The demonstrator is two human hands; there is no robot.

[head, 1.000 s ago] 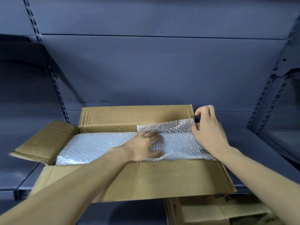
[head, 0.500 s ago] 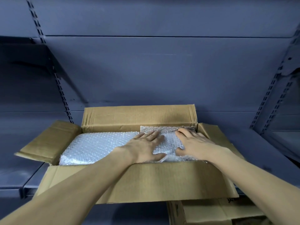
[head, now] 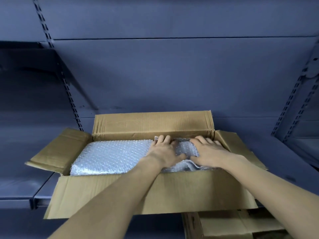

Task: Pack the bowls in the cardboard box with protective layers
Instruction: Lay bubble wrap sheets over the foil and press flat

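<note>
An open cardboard box (head: 151, 192) stands on a dark shelf, all its flaps folded outward. Bubble wrap (head: 112, 156) fills the box to the top and covers whatever lies underneath; no bowl shows. On the right side a second sheet of bubble wrap (head: 187, 149) lies crumpled. My left hand (head: 164, 150) presses flat on it, fingers spread toward the back wall. Close beside it my right hand (head: 209, 151) also presses palm-down on that sheet, near the box's right end.
The box sits on a dark blue metal shelf (head: 19, 185) with a back panel and slotted uprights (head: 69, 94). Another cardboard box (head: 231, 225) lies below at the bottom right. A shelf bracket (head: 303, 118) rises at the right.
My right hand let go of the box's right flap and came down onto the bubble wrap. Both hands slid toward the back wall, pressing the sheet down and crumpling it.
</note>
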